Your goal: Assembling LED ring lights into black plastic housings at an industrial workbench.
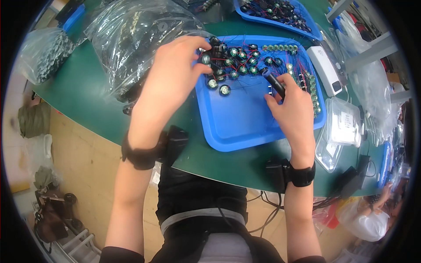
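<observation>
Both forearms enter from the lower edge, each with a black wrist strap and a small black unit on it. The green table's near edge [210, 168] curves across just beyond the wrists.

Right hand [293, 111]: back up, fingers curled and clenched round a black pen-shaped tool [274, 82], tip pointing up-left into the blue tray [245, 127]. Heel of the hand rests over the tray's right-near part.

Left hand [173, 81]: reaches in over the tray's left rim, palm down, fingertips pinched on the nearest wired round parts [228, 61]; exactly which piece is gripped is hidden by the fingers.

The parts are small discs with green centres and red and black leads, heaped in the tray's far half; two lie loose nearer. A row of small green pieces [280, 47] runs along the far rim. The tray's near half is bare blue floor.

Left of the tray, a clear plastic bag [131, 39] crowds its rim. Right, a white rectangular device [324, 70] and clear lidded boxes [342, 127] sit just beside it. Further off, a second blue tray [280, 15] of similar parts.
</observation>
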Action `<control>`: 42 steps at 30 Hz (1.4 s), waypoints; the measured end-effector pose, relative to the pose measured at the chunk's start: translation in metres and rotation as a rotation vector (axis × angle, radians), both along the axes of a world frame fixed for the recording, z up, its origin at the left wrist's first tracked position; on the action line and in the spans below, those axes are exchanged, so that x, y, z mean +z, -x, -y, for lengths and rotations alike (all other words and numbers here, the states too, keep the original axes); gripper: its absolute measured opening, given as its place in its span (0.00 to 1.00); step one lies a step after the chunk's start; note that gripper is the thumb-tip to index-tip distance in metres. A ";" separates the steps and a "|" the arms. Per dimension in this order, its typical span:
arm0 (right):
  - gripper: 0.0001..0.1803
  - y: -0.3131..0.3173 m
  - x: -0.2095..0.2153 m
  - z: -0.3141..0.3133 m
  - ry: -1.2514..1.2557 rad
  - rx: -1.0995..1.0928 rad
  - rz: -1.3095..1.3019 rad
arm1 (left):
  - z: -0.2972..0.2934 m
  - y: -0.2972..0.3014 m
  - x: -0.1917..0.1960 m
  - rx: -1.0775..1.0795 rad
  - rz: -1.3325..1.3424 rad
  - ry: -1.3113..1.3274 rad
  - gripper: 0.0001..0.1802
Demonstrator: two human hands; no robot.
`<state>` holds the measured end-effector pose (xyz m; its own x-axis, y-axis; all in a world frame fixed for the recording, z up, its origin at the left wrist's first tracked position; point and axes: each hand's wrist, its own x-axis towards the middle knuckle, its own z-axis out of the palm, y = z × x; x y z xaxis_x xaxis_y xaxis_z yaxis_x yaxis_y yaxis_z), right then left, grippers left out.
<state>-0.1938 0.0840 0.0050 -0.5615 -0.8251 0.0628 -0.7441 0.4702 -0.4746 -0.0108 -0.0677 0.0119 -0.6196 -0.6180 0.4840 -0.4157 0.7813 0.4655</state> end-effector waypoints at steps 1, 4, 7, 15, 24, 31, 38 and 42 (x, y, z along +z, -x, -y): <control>0.15 0.000 0.001 -0.001 0.003 -0.003 0.012 | -0.002 -0.009 0.007 0.034 -0.012 -0.061 0.15; 0.14 0.009 -0.007 -0.011 0.203 -0.017 0.002 | -0.011 -0.044 0.010 0.190 0.082 -0.200 0.13; 0.12 0.003 0.004 -0.011 0.259 -0.034 0.095 | -0.021 -0.065 -0.002 0.255 0.250 -0.176 0.13; 0.09 -0.012 0.022 -0.010 0.329 0.034 0.296 | -0.037 -0.065 -0.009 0.280 0.113 -0.149 0.15; 0.15 -0.031 0.023 -0.009 0.573 0.493 0.122 | -0.085 -0.030 0.023 -0.082 -0.295 -0.450 0.21; 0.18 -0.022 0.016 -0.006 0.771 0.556 -0.048 | -0.087 -0.030 0.027 -0.188 -0.467 -0.743 0.20; 0.22 -0.022 0.019 -0.010 0.752 0.558 -0.174 | -0.087 -0.038 0.028 -0.341 -0.575 -0.973 0.21; 0.22 -0.023 0.022 -0.013 0.733 0.575 -0.210 | -0.087 -0.040 0.029 -0.345 -0.604 -1.053 0.20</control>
